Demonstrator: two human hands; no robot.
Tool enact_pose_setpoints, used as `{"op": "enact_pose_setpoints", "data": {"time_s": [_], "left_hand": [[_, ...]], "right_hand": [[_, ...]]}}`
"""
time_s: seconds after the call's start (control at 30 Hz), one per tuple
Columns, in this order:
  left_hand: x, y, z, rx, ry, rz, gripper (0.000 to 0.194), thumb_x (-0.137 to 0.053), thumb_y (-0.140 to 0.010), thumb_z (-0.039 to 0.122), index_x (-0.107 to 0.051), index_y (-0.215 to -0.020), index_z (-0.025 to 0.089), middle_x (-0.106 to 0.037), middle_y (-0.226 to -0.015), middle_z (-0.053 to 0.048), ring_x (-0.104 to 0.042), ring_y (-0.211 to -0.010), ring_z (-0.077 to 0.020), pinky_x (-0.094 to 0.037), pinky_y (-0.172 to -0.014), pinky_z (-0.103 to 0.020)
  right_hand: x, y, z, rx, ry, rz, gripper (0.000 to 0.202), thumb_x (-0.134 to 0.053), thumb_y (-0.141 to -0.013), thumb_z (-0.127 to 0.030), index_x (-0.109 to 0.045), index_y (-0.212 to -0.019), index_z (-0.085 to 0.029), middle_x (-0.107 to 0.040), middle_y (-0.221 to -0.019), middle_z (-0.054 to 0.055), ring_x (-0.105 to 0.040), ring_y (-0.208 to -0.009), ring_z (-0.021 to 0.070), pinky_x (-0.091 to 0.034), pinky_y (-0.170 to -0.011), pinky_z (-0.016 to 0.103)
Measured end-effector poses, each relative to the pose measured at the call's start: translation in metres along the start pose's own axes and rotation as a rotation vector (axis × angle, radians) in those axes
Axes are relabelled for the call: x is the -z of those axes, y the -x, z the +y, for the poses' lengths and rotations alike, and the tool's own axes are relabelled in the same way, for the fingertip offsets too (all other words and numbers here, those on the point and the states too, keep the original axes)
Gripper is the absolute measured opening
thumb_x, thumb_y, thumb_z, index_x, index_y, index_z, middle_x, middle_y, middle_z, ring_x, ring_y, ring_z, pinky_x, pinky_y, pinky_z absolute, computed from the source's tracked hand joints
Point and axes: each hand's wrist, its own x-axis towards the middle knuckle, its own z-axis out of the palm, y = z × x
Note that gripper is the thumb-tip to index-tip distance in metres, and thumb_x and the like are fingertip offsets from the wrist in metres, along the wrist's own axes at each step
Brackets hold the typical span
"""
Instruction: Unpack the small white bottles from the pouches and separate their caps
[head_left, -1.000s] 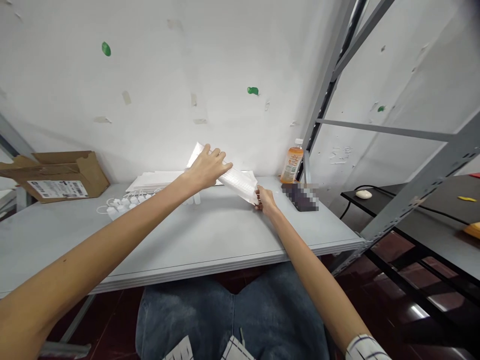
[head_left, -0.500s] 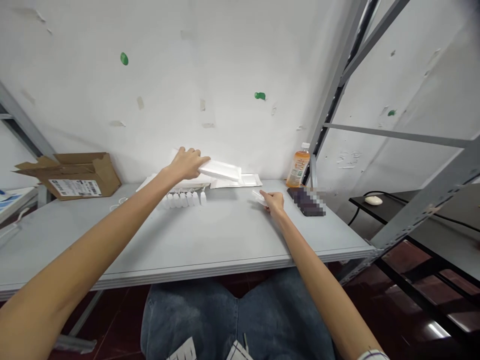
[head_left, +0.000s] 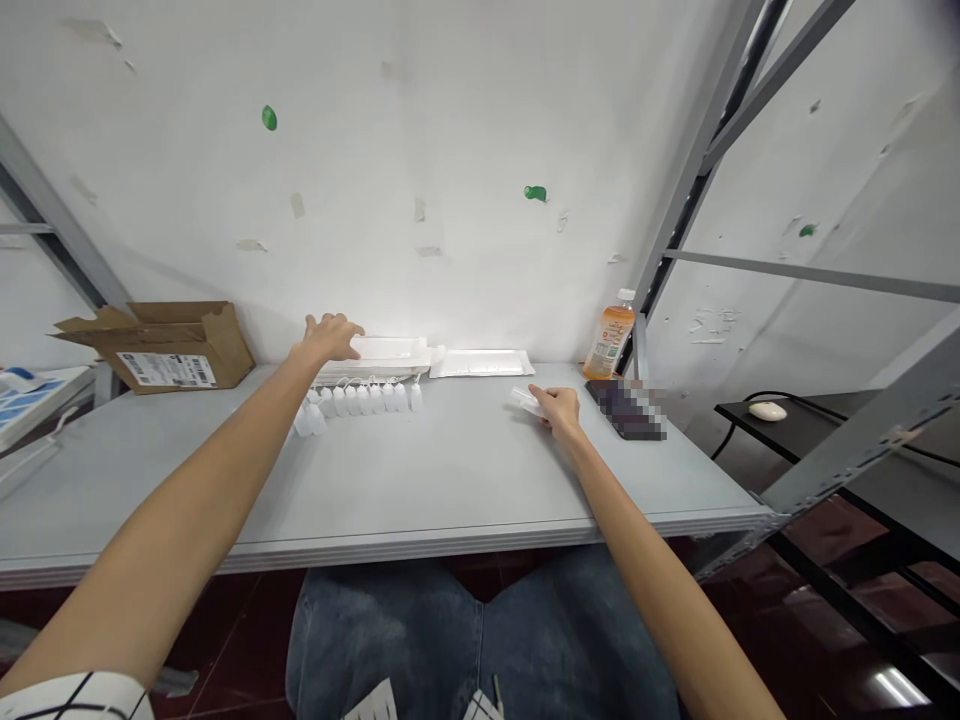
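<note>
My left hand (head_left: 330,338) is at the back of the table, fingers apart, over the left end of a stack of flat white packets (head_left: 390,350). Whether its fingertips touch the top packet I cannot tell. Another flat white packet (head_left: 484,363) lies to the right of the stack, against the wall. In front of the stack stands a row of several small white tags or bottles with thin loops (head_left: 367,400); their exact kind is unclear. My right hand (head_left: 559,408) is closed on a small clear-and-white plastic piece (head_left: 526,401), just above the table.
An opened cardboard box (head_left: 176,350) stands at the back left, near a white-and-blue item (head_left: 41,400). On the right are an orange drink bottle (head_left: 611,335) and a dark, blurred-out flat object (head_left: 626,410). A metal shelf post (head_left: 679,215) rises behind them.
My left hand has moved left and let go of the white packet, which now lies on the stack. My right hand still holds the small plastic piece. The view has shifted slightly.
</note>
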Motion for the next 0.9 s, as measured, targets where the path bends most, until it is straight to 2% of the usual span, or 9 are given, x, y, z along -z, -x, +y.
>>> {"op": "enact_pose_setpoints", "data": {"time_s": [0.17, 0.23, 0.33, 0.4, 0.5, 0.6, 0.7, 0.8, 0.9], "left_hand": [[0.033, 0.018, 0.046, -0.159, 0.108, 0.191, 0.041, -0.05, -0.09, 0.034, -0.063, -0.127, 0.021, -0.058, -0.133, -0.014, -0.049, -0.121, -0.0329, -0.036, -0.1, -0.05], [0.041, 0.034, 0.08, -0.282, 0.245, 0.272, 0.04, -0.048, -0.092, 0.037, -0.066, -0.123, 0.02, -0.061, -0.128, -0.011, -0.053, -0.117, -0.0285, -0.04, -0.097, -0.042], [0.034, 0.063, 0.141, -0.418, 0.409, 0.358, 0.042, -0.047, -0.093, 0.044, -0.069, -0.118, 0.019, -0.062, -0.125, -0.01, -0.053, -0.116, -0.0265, -0.04, -0.099, -0.039], [0.02, 0.079, 0.177, -0.448, 0.502, 0.311, 0.053, -0.048, -0.09, 0.056, -0.065, -0.124, 0.019, -0.061, -0.127, -0.011, -0.052, -0.116, -0.0283, -0.041, -0.098, -0.04], [-0.002, 0.092, 0.212, -0.502, 0.612, 0.069, 0.066, -0.049, -0.083, 0.071, -0.063, -0.121, 0.019, -0.064, -0.116, -0.012, -0.058, -0.107, -0.0289, -0.045, -0.086, -0.037], [-0.015, 0.095, 0.224, -0.501, 0.655, -0.107, 0.064, -0.049, -0.078, 0.077, -0.064, -0.1, 0.017, -0.067, -0.1, -0.01, -0.062, -0.09, -0.0278, -0.043, -0.071, -0.033], [-0.021, 0.098, 0.224, -0.494, 0.686, -0.082, 0.049, -0.046, -0.086, 0.066, -0.06, -0.089, 0.018, -0.067, -0.091, -0.008, -0.061, -0.083, -0.0258, -0.039, -0.066, -0.032], [-0.023, 0.104, 0.224, -0.484, 0.706, -0.051, 0.039, -0.046, -0.089, 0.055, -0.059, -0.093, 0.019, -0.068, -0.091, -0.008, -0.062, -0.082, -0.0255, -0.038, -0.065, -0.031], [-0.022, 0.107, 0.225, -0.479, 0.788, -0.104, 0.055, -0.056, -0.079, 0.066, -0.06, -0.106, 0.017, -0.069, -0.093, -0.009, -0.063, -0.083, -0.0276, -0.04, -0.067, -0.032]], "right_hand": [[0.0, 0.005, -0.002, 0.162, 0.169, 0.015, 0.041, -0.065, -0.078, -0.042, -0.049, -0.047, -0.02, -0.036, -0.04, -0.005, -0.04, -0.038, 0.0101, -0.032, -0.044, 0.024], [-0.002, 0.009, -0.004, 0.266, 0.207, -0.004, 0.042, -0.064, -0.078, -0.045, -0.05, -0.047, -0.019, -0.04, -0.041, -0.004, -0.04, -0.042, 0.0107, -0.032, -0.048, 0.026], [-0.007, 0.014, -0.005, 0.406, 0.187, -0.08, 0.044, -0.062, -0.077, -0.051, -0.05, -0.048, -0.019, -0.043, -0.046, -0.003, -0.039, -0.047, 0.0109, -0.032, -0.051, 0.026], [-0.011, 0.015, -0.004, 0.471, 0.166, -0.141, 0.046, -0.061, -0.076, -0.054, -0.05, -0.049, -0.018, -0.042, -0.047, -0.003, -0.039, -0.049, 0.011, -0.032, -0.052, 0.026], [-0.015, 0.017, -0.003, 0.537, 0.15, -0.199, 0.048, -0.059, -0.076, -0.057, -0.051, -0.049, -0.018, -0.046, -0.049, -0.001, -0.041, -0.051, 0.0117, -0.032, -0.052, 0.026], [-0.017, 0.019, -0.004, 0.586, 0.149, -0.208, 0.047, -0.059, -0.077, -0.056, -0.054, -0.051, -0.018, -0.05, -0.05, 0.0, -0.043, -0.052, 0.0124, -0.033, -0.053, 0.026], [-0.018, 0.022, -0.007, 0.598, 0.134, -0.203, 0.045, -0.06, -0.078, -0.054, -0.056, -0.052, -0.017, -0.051, -0.05, 0.0, -0.043, -0.052, 0.0123, -0.034, -0.053, 0.026], [-0.019, 0.026, -0.008, 0.615, 0.125, -0.2, 0.044, -0.059, -0.079, -0.052, -0.057, -0.053, -0.017, -0.052, -0.051, 0.0, -0.042, -0.052, 0.0119, -0.033, -0.053, 0.026], [-0.02, 0.028, -0.008, 0.664, 0.151, -0.202, 0.044, -0.057, -0.081, -0.052, -0.056, -0.053, -0.018, -0.052, -0.05, 0.0, -0.042, -0.051, 0.0116, -0.034, -0.054, 0.026]]}}
